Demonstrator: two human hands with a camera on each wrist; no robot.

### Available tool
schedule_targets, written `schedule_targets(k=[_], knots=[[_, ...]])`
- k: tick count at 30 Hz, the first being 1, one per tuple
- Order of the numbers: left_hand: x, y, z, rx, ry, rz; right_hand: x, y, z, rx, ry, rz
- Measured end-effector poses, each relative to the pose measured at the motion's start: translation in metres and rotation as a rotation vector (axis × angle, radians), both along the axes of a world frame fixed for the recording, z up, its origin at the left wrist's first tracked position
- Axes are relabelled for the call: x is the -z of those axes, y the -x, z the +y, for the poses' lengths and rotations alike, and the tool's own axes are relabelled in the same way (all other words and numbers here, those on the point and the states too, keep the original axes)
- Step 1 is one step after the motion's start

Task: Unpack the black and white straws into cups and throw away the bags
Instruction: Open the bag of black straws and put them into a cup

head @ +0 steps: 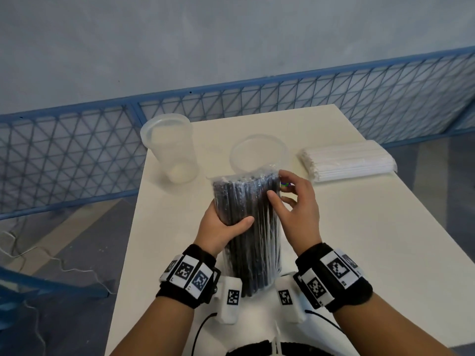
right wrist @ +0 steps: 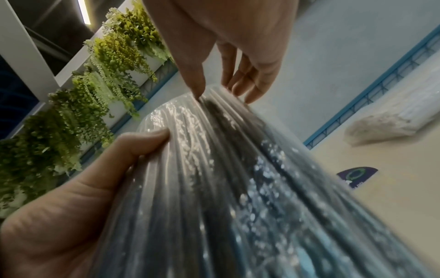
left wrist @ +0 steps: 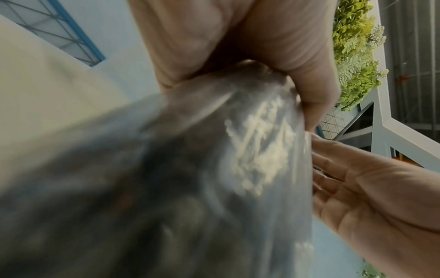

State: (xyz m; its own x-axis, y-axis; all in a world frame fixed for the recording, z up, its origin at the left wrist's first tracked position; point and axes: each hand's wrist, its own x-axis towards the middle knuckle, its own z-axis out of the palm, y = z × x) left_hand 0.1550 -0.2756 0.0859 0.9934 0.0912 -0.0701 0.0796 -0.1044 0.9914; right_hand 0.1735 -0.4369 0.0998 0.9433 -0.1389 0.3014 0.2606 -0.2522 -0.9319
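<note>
A clear bag of black straws (head: pixel 248 227) is held on end above the white table (head: pixel 359 253). My left hand (head: pixel 231 224) grips its middle from the left, thumb across the front. At the bag's upper right corner my right hand (head: pixel 277 186) pinches the film between thumb and fingertips (right wrist: pixel 197 92). The right wrist view shows the bag (right wrist: pixel 238 188) and the left thumb (right wrist: pixel 133 146) up close. The left wrist view is blurred, with the bag (left wrist: pixel 214 169) under my palm. Two empty clear cups (head: pixel 169 150) (head: pixel 258 152) stand behind. A sealed bag of white straws (head: pixel 349 160) lies at the right.
A blue wire fence (head: pixel 77 155) runs behind and left of the table. A small dark round-logo sticker (right wrist: pixel 357 175) lies on the table beside the bag. The table's left edge is close to the left cup. Cables lie on the floor at the left (head: pixel 64 265).
</note>
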Motion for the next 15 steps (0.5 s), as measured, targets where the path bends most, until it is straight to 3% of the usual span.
schedule_targets(k=[7, 11, 15], knots=[[-0.004, 0.002, -0.001, -0.064, 0.01, -0.031, -0.009, -0.011, -0.007, -0.127, 0.013, 0.056], [-0.011, 0.001, 0.01, -0.092, 0.158, -0.068, -0.011, -0.006, -0.006, -0.339, 0.011, 0.181], [-0.02, 0.006, 0.015, 0.023, 0.032, -0.087, -0.025, -0.008, -0.007, -0.431, -0.049, 0.169]])
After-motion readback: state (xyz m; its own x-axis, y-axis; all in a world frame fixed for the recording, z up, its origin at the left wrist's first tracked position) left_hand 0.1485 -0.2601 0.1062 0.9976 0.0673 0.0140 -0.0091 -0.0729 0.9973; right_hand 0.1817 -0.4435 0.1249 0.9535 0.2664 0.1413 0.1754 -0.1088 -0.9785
